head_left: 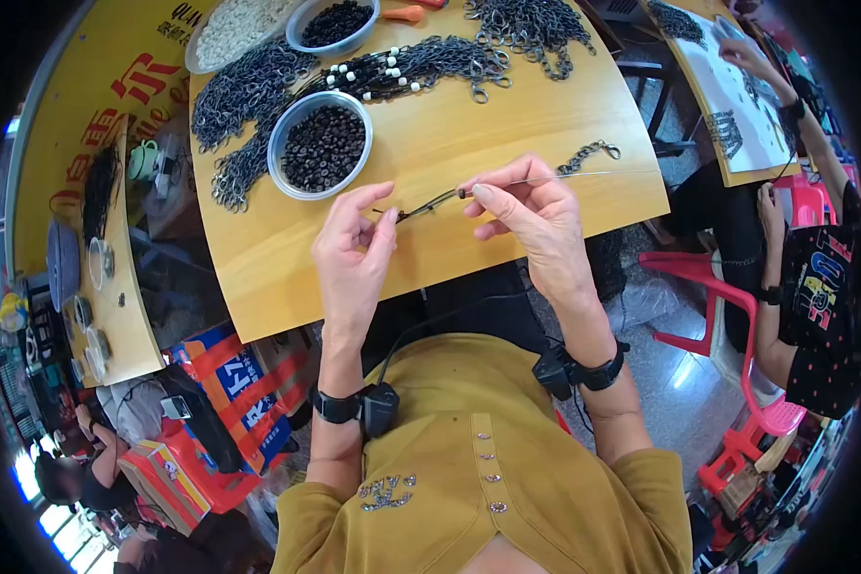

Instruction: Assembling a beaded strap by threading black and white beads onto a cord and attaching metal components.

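My left hand [352, 251] pinches one end of a short dark cord [430, 204] between thumb and forefinger, over the wooden table. My right hand [538, 218] has thumb and forefinger closed on a small dark bead [462, 192] at the cord's other end. A thin, pale wire or thread [603, 173] runs out past my right hand toward the right. Just beyond that hand lies a short dark metal chain with a clasp [588, 156]. A clear round tub of dark brown beads [323, 148] stands beyond my left hand.
Heaps of dark chains [249, 91] and strands with white beads [383, 75] lie at the back, near a tub of black beads [333, 25] and a bowl of white pieces [239, 33]. At right, a co-worker's hand [746, 57] is over another table, beside a pink chair [708, 287].
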{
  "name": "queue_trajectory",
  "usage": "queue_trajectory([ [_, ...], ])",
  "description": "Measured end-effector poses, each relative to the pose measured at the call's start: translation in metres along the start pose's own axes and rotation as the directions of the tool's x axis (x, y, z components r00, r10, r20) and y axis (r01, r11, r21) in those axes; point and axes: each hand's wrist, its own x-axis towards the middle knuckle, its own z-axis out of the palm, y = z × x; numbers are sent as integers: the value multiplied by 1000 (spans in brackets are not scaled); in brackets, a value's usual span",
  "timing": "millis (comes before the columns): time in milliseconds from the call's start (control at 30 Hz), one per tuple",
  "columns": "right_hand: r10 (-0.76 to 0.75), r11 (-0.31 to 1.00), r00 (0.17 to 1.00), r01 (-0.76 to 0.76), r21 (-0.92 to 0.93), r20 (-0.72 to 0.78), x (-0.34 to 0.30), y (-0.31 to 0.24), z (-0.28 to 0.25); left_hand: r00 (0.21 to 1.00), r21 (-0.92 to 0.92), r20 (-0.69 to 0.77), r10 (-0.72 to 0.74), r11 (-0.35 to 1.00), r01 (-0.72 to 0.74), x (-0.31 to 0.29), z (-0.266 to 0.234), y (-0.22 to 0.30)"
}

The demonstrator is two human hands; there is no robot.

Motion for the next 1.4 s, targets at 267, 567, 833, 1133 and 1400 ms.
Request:
queue_trajectory([
  [267,3,998,1000,-2,-58,28,-10,-4,26,965,-234,49,257,942,-239,-10,4,12],
  [567,-67,968,995,82,-237,72,-9,-8,36,932,-93,-34,360,928,-362,-9,3,11],
  [833,-121,963,990,134,-234,69,-10,-5,44,924,-71,-147,354,927,-367,-7,3,3],
  [1133,-202,917,966,245,-316,162,-2,-19,49,963,-409,-95,250,873,-267,-11,-6,1],
  [1400,-99,974,979,132,-186,178,-1,-22,50,979,-678,-33,203,715,-171,-10,-8,-3],
])
